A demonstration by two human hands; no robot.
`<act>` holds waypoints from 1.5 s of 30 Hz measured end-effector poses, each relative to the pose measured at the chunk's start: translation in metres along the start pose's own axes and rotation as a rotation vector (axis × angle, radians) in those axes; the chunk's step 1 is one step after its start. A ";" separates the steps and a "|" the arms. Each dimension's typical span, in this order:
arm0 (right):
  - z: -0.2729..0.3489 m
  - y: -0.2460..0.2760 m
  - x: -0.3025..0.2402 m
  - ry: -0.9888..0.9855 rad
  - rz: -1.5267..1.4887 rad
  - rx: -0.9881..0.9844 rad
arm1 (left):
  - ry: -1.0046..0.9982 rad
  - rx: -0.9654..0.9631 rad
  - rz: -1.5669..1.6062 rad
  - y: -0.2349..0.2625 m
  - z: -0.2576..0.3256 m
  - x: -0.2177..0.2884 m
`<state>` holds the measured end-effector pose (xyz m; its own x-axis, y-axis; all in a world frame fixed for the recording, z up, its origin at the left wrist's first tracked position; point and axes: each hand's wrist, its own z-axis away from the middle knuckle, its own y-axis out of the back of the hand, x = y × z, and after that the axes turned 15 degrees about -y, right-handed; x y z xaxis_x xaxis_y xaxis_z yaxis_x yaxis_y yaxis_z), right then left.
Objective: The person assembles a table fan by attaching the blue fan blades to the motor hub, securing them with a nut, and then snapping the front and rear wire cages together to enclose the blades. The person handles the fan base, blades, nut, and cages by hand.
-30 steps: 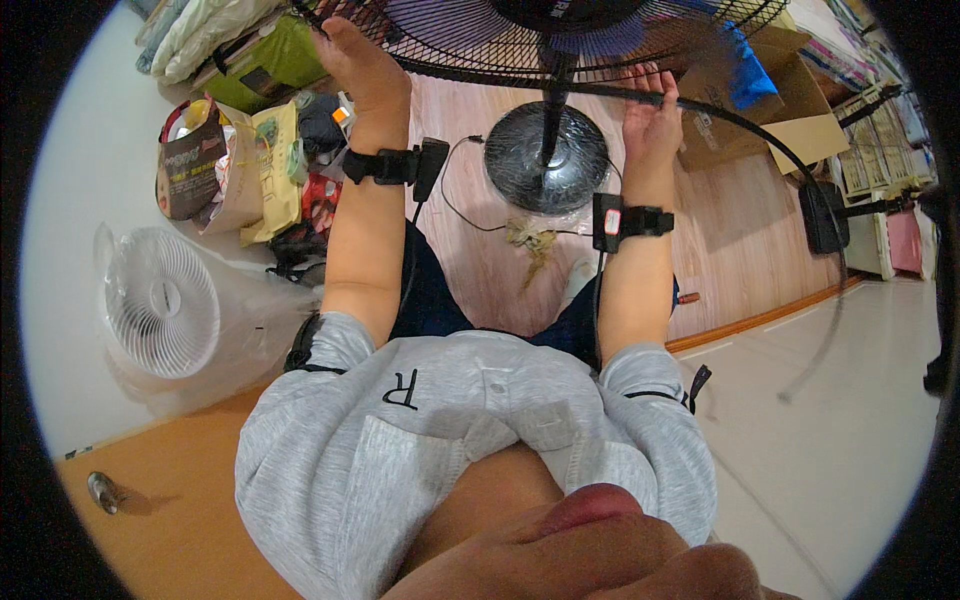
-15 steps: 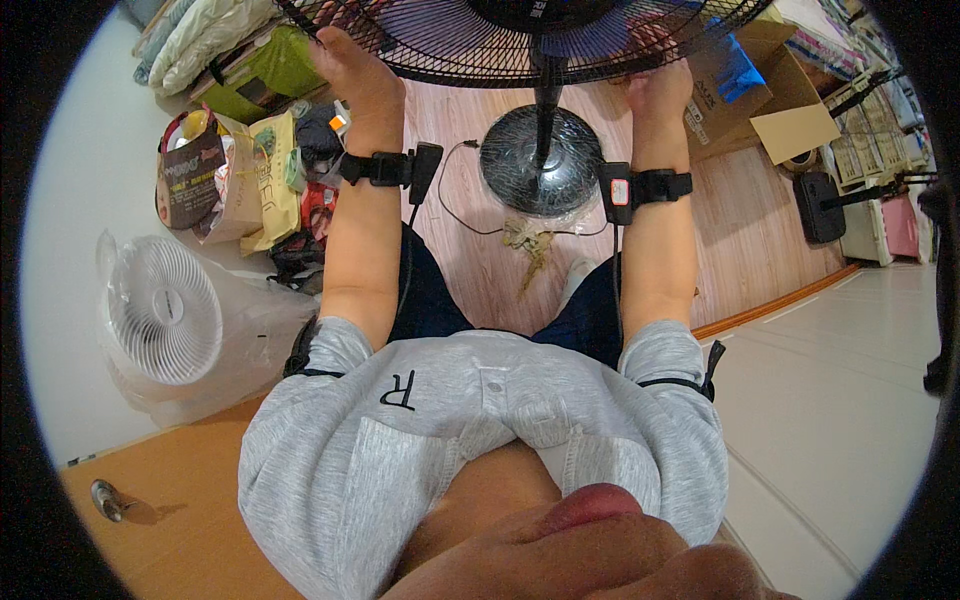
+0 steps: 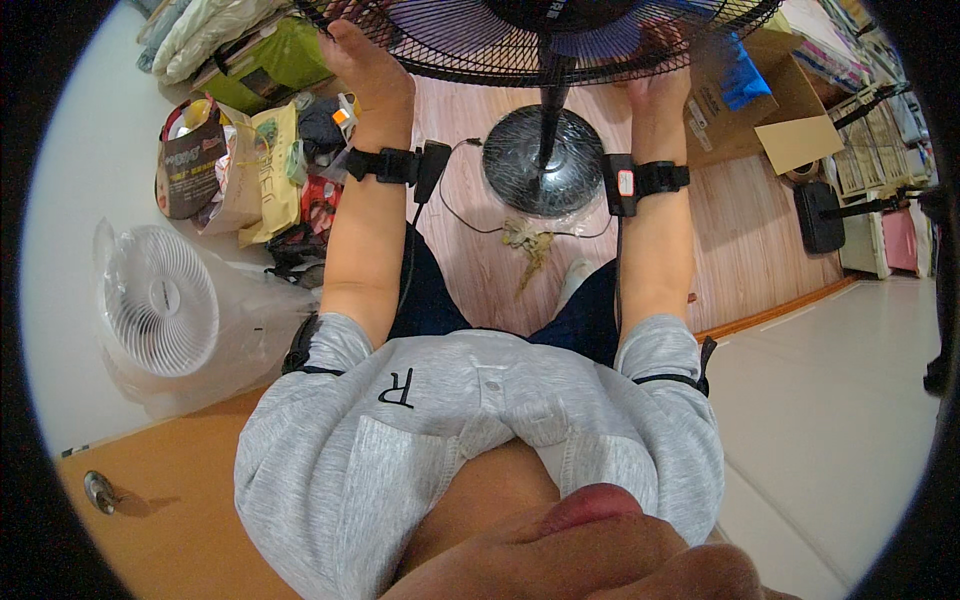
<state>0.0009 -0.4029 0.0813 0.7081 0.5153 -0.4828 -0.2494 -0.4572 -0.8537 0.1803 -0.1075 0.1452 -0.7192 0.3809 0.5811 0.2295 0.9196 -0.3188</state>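
A black standing fan is before me, its wire guard (image 3: 470,72) cut off by the top of the view. A black pole (image 3: 553,100) runs down from it to a round base (image 3: 543,160) wrapped in clear plastic. My left hand (image 3: 372,72) is at the guard's left side, thumb stretched up and the other fingers mostly hidden by the wires. On the right side, my right hand (image 3: 658,75) holds the guard, its fingers partly seen through the wires. Both wrists wear black straps with small devices. A dark cord (image 3: 455,205) lies by the base.
A white fan (image 3: 165,300) in clear plastic stands at the left. Behind it are bags (image 3: 275,170) and a green bundle (image 3: 270,65). An open cardboard box (image 3: 735,120) is at the right, near a black stand foot (image 3: 820,217). Dried plant bits (image 3: 527,245) lie on the floor.
The fan guard and my left hand have shifted slightly to the right and up in the view. Both hands stay at the guard's sides.
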 end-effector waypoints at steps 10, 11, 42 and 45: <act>0.011 -0.017 0.003 -0.036 0.017 0.126 | -0.070 -0.083 0.107 0.002 -0.006 -0.006; 0.009 -0.014 0.004 -0.042 -0.005 0.096 | -0.067 -0.071 0.072 0.004 -0.006 -0.008; -0.003 -0.007 -0.002 0.070 0.108 0.244 | -0.245 -0.018 -0.385 -0.005 0.013 0.024; 0.000 -0.005 -0.003 0.068 0.148 0.269 | -0.274 0.014 -0.392 -0.008 0.013 0.025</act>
<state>-0.0005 -0.4021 0.0867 0.6913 0.4037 -0.5993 -0.5125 -0.3109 -0.8005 0.1525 -0.1064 0.1525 -0.8965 -0.0356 0.4416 -0.1013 0.9868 -0.1262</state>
